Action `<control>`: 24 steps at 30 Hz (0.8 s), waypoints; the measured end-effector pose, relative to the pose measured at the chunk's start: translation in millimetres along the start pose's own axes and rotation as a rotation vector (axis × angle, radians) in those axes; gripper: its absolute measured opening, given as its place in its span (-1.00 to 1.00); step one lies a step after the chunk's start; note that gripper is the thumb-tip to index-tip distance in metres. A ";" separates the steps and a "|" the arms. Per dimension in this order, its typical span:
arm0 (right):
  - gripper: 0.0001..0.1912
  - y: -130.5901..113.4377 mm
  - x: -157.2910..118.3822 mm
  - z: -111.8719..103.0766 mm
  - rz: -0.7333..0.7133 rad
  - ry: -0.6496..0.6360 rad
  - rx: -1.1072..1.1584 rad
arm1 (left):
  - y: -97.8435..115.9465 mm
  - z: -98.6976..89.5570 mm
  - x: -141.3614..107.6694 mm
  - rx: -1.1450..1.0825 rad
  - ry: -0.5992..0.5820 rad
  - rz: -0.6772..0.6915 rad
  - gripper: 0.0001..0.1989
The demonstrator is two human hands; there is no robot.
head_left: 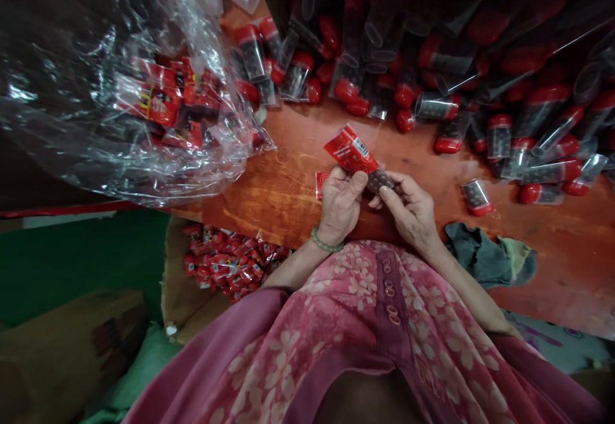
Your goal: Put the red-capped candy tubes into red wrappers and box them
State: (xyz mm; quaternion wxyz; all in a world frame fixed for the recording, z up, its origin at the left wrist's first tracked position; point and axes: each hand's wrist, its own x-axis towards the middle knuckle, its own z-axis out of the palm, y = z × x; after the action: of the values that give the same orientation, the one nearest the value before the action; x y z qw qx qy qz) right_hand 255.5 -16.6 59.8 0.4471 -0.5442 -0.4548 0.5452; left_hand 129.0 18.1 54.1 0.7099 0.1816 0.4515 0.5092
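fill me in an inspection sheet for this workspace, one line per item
Surface: orange-brown wooden tabletop, scuffed.
Job's things: a red printed packet with a barcode, its lower part showing dark contents; a second red packet lies partly behind the left hand.
Clutter: red-capped clear containers piled along the far side, one container lying apart; grey-green cloth; clear plastic bag with red packets showing through.
Grip: left hand pinches the packet near its middle, right hand its lower end.
Cables: nothing seen that is plainly a cable.
Surroundings: open cardboard box of red packets, closer to the left arm.
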 end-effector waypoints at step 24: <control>-0.72 8.6 6.9 6.6 0.043 -0.070 0.060 | 3.9 0.1 -2.2 -0.146 -0.011 -0.132 -0.55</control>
State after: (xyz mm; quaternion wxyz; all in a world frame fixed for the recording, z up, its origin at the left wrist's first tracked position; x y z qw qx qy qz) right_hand 248.9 -11.5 50.1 0.4353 -0.5208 -0.4419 0.5865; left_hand 126.7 17.7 57.9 0.7558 0.1018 0.4203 0.4917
